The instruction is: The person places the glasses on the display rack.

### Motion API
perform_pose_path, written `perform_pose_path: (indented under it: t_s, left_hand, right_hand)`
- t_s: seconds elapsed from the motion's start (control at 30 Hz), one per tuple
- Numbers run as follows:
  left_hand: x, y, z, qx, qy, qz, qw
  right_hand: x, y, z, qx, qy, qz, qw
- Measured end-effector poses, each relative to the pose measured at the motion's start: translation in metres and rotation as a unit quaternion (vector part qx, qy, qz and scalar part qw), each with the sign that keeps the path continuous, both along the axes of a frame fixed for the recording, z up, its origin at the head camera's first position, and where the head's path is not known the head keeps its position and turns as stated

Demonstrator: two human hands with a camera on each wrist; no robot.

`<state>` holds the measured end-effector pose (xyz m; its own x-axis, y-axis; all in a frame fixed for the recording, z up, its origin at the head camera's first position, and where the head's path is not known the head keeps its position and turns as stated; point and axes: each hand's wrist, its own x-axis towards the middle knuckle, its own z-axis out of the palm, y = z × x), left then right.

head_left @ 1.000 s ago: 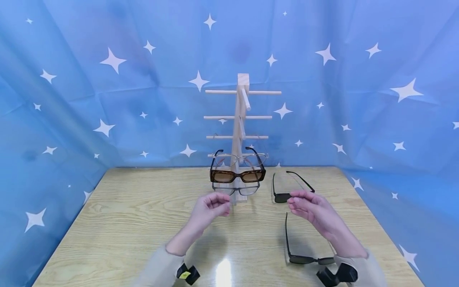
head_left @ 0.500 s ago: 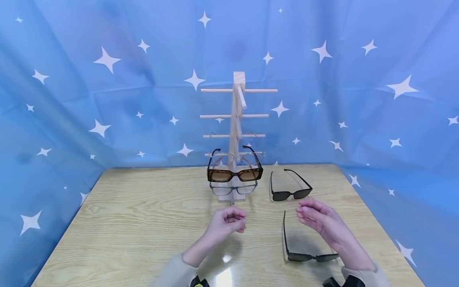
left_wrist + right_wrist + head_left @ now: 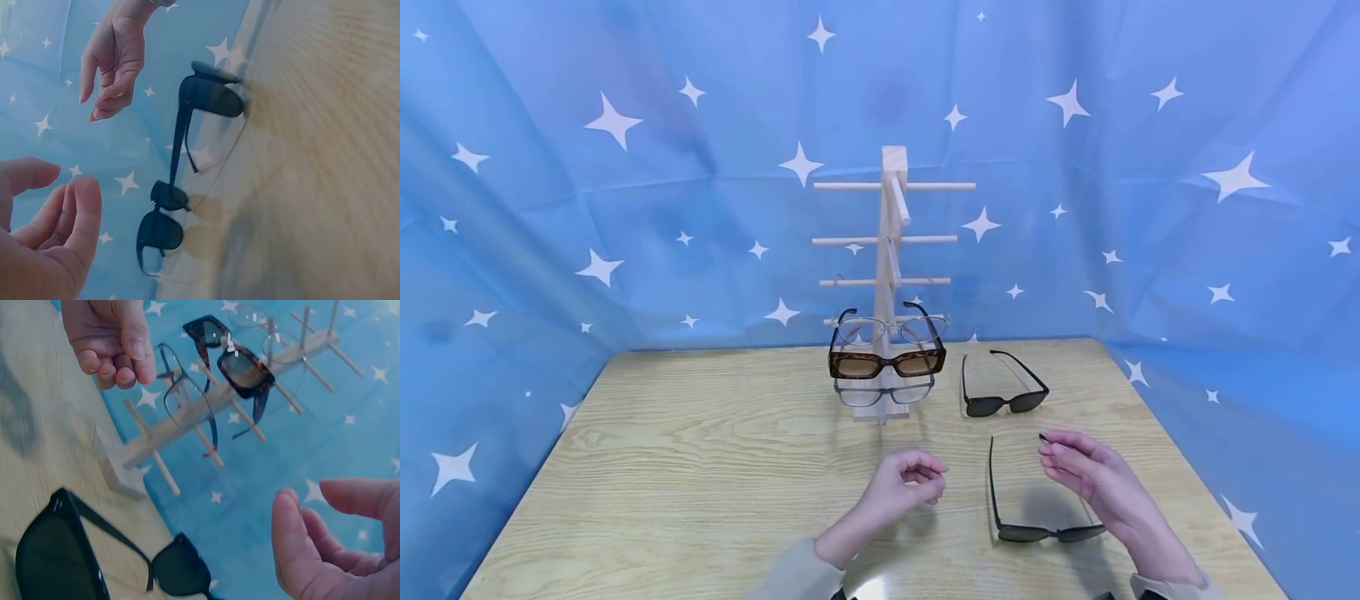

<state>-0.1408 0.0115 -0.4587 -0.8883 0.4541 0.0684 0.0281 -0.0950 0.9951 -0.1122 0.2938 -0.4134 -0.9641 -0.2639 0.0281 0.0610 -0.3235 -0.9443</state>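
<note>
My left hand [image 3: 898, 492] hovers over the table left of the front black sunglasses [image 3: 1024, 534], fingers loosely curled around nothing. Above the right side of those sunglasses is my right hand [image 3: 1097, 487], also holding nothing; a gap shows between thumb and fingers in the right wrist view. The front sunglasses lie with temples unfolded, the right temple partly hidden by the hand. A second pair of black sunglasses [image 3: 1026, 402] lies farther back, its temples also spread. Both pairs appear again in the left wrist view, the nearer sunglasses [image 3: 215, 97] large.
A wooden glasses stand [image 3: 886, 250] with crossbars rises at the back middle. On it hang tortoiseshell sunglasses [image 3: 887, 364], grey-framed glasses [image 3: 883, 392] below and thin metal-framed glasses [image 3: 861, 318] above. A blue star-patterned curtain [image 3: 700, 208] closes off the table's [image 3: 662, 450] back and sides.
My left hand has come away from the stand, toward me and to the right. The right hand has drawn back from the rear sunglasses to over the front pair. The head view has shifted slightly.
</note>
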Motion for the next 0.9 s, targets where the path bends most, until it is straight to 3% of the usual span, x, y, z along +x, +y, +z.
perform_pose_path:
  t_s: [0.3, 0.6, 0.9]
  left_hand:
    - [0.005, 0.021, -0.007, 0.004, 0.009, -0.004, 0.9999]
    - [0.007, 0.040, -0.017, -0.032, 0.036, -0.005, 0.9988]
    - [0.007, 0.056, -0.025, -0.047, 0.037, 0.008, 0.9981]
  right_hand:
    - [0.008, 0.025, -0.013, 0.037, -0.011, -0.034, 0.9987]
    - [0.014, 0.051, -0.028, 0.050, -0.023, -0.048, 0.9973]
    - [0.017, 0.065, -0.037, 0.136, -0.057, -0.121, 0.9816]
